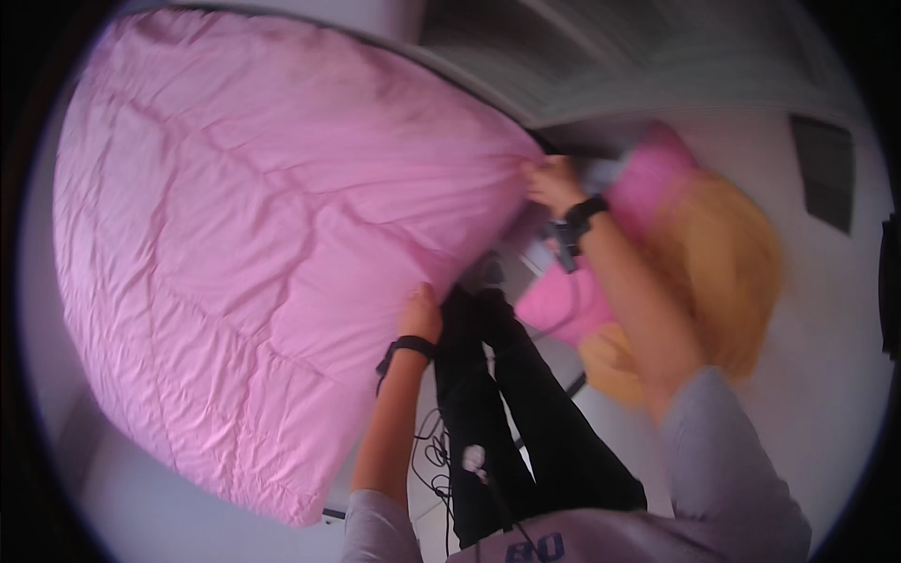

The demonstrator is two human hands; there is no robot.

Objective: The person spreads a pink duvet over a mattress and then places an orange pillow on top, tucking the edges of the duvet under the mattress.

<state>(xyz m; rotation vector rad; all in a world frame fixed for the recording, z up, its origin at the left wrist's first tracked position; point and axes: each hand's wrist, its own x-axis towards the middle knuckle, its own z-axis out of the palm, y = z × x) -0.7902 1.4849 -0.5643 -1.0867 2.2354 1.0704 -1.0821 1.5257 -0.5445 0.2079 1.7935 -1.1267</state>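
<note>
A large pink quilt (272,216) with wrinkled, stitched cloth spreads over the left half of the head view. Its near right edge runs between my two hands. My left hand (421,314) is closed on that edge, close to my legs. Farther off and to the right, my right hand (552,184) pinches the quilt's right corner. Both wrists wear black bands. What lies beneath the quilt is mostly hidden.
Right of my right forearm lies a blurred heap of orange-yellow cloth (727,272) with pink cloth (572,305) beside it. Black cables (434,455) trail on the floor by my legs. A dark flat panel (824,172) is at the far right.
</note>
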